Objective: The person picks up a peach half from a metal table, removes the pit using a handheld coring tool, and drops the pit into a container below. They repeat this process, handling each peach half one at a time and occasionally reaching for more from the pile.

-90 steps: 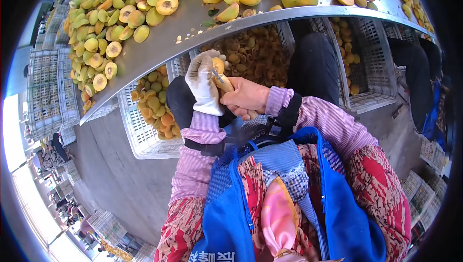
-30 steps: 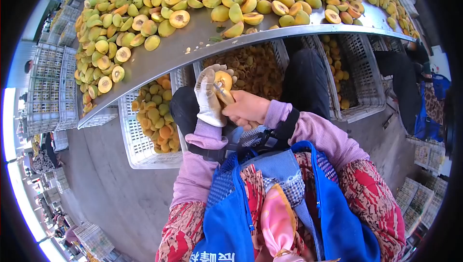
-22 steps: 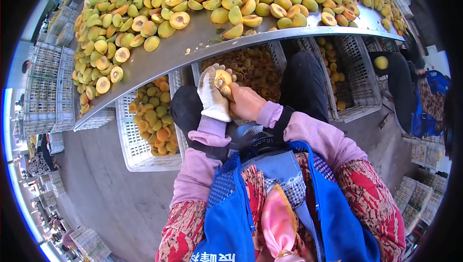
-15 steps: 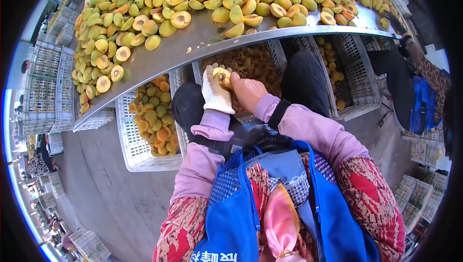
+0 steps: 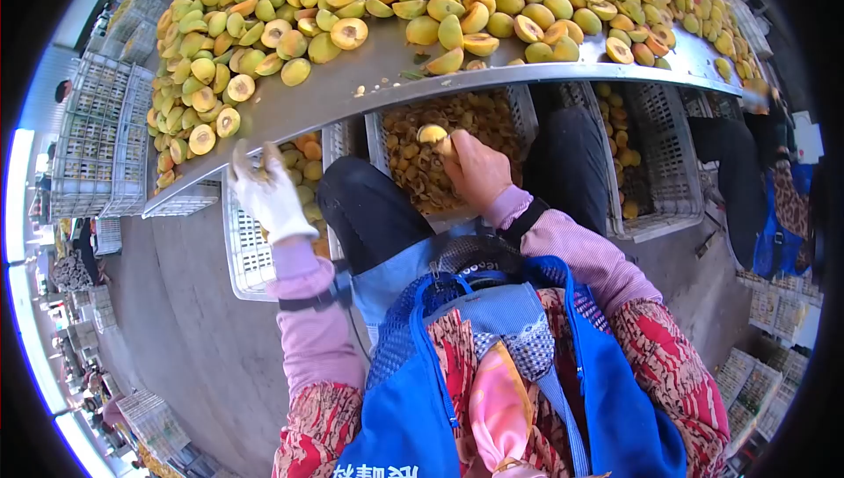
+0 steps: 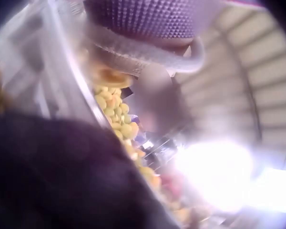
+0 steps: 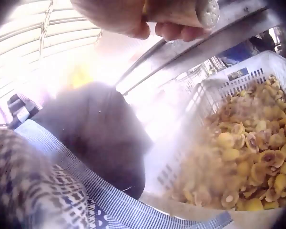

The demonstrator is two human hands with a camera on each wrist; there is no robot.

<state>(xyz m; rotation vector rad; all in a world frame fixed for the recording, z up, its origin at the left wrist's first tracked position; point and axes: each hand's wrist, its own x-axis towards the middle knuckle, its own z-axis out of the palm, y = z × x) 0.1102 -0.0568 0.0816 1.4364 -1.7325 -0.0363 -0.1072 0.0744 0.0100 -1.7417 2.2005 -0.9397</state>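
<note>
The gloved left hand (image 5: 267, 200) hangs over the near-left table edge and the crate of yellow-green fruit (image 5: 311, 170), fingers extended and apart; I make out nothing held. In the left wrist view a blurred orange shape (image 6: 112, 77) lies near the glove; contact is unclear. The bare right hand (image 5: 480, 172) grips a wooden handle (image 5: 447, 145) above the crate of fruit pieces (image 5: 374, 145). A pale yellow fruit piece (image 5: 432, 133) shows by the handle's far end; whether it touches is unclear. The right wrist view shows fingers curled round the handle (image 7: 176, 11).
Halved and whole fruits (image 5: 349, 34) are heaped on the metal table (image 5: 303, 109), whose raised rim crosses above the crates. Knees in dark trousers (image 5: 365, 214) flank the middle crate. Another crate (image 5: 670, 161) and a person's dark-clothed leg (image 5: 725, 183) are at the right.
The left hand has parted from the right and moved left to the table edge, no longer round the cut fruit. The right hand has shifted slightly right with the handle. The view has shifted slightly.
</note>
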